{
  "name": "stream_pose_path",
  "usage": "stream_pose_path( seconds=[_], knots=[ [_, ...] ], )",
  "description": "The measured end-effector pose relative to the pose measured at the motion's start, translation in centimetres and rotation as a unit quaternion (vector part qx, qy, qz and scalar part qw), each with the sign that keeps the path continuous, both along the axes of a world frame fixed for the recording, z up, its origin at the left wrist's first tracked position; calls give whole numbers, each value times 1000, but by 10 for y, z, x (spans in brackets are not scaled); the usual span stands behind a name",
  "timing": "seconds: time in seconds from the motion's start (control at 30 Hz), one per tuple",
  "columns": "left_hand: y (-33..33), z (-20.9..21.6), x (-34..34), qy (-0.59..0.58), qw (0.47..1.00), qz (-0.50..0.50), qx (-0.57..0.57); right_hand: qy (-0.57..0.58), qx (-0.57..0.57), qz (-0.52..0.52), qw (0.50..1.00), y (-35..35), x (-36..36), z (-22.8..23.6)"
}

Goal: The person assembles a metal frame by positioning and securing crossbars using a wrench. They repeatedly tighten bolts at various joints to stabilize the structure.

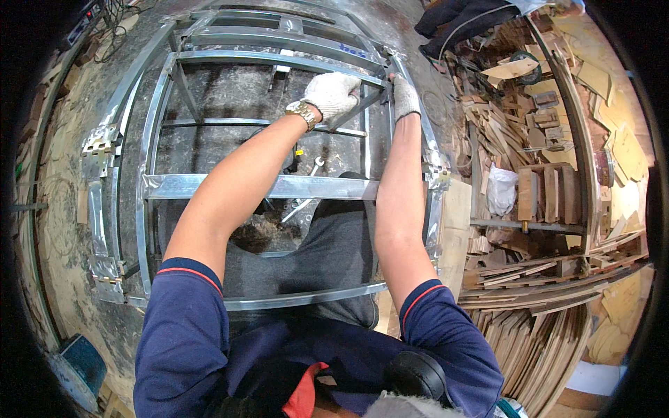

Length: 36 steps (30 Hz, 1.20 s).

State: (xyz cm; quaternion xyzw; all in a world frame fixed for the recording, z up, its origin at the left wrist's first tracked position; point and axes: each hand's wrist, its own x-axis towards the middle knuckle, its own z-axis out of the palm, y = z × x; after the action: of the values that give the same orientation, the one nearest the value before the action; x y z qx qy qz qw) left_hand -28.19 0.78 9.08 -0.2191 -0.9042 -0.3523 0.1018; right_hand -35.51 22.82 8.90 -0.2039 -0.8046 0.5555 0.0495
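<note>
A large metal frame (265, 187) of shiny square tubes surrounds my legs. My left hand (333, 96), in a white knit glove, is closed in a fist at the right end of an upper crossbar, beside a slanting brace. What its fingers hold is hidden. My right hand (404, 96), gloved too, closes on the frame's right upright near that corner, with the thumb on the inner side. Metal hinges (437, 171) join the right rails, and more hinges (103, 150) sit on the left side.
On the floor inside the frame lie a wrench (317, 165), a metal rod-like tool (297, 210) and small scattered pieces. Wood offcuts (498, 118) and stacked boards (536, 348) fill the right side. A blue bin (80, 366) stands lower left; cables (118, 24) lie upper left.
</note>
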Motion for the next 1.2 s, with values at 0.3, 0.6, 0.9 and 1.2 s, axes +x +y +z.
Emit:
stream_pose_path(
  seconds=[0.3, 0.6, 0.9, 1.2],
  knots=[
    [-1, -1, -1, -8, 1000, -7, -2, 10, 134, -10, 991, 10, -10, -10],
    [-1, -3, -2, 5, 1000, -9, -10, -11, 86, -10, 996, -1, 5, 11],
    [-1, -2, -1, 3, 1000, -12, -14, -7, 72, -42, 996, -3, 3, 6],
    [-2, 2, -1, -25, 999, -14, -38, 9, 74, 1, 997, 4, -1, 1]
  ],
)
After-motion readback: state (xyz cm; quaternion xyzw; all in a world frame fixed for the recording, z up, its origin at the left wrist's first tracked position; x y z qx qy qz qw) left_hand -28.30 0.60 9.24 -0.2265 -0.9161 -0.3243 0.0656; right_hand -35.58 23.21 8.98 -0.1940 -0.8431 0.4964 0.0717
